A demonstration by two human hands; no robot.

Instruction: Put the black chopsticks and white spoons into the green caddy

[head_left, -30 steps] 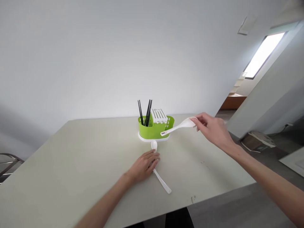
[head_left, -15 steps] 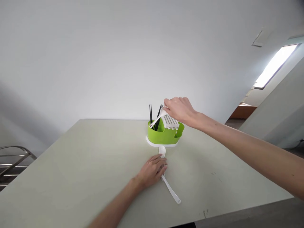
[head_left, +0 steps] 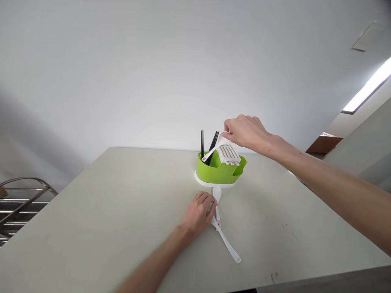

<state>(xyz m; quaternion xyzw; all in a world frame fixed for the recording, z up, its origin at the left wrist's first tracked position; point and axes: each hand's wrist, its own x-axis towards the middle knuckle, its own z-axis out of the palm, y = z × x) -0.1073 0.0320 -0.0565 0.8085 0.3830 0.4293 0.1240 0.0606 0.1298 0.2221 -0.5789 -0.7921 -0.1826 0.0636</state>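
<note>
My right hand point(head_left: 249, 132) is closed on the bowl end of a white spoon point(head_left: 211, 152), above a green utensil holder point(head_left: 210, 175) with a white base. That spoon's handle slants down to the left, in front of black chopsticks point(head_left: 202, 142) standing in the holder's left part. Lower down, my left hand point(head_left: 198, 212) rests on the table with its fingers curled at the neck of a second white spoon point(head_left: 217, 193). This spoon's bowl points toward the holder. Across its handle lies a third white spoon point(head_left: 229, 246), its upper end hidden by my hand.
A white slotted piece point(head_left: 229, 154) sits over the middle of the holder. The pale table point(head_left: 137, 211) meets a white wall point(head_left: 152, 81) at the back. Beyond the table's left edge stands a metal rack point(head_left: 26, 199).
The view has shifted slightly, so everything sits further right. My left fingers have gone from lying over the spoons to curling at one spoon's neck. My right hand still grips its spoon.
</note>
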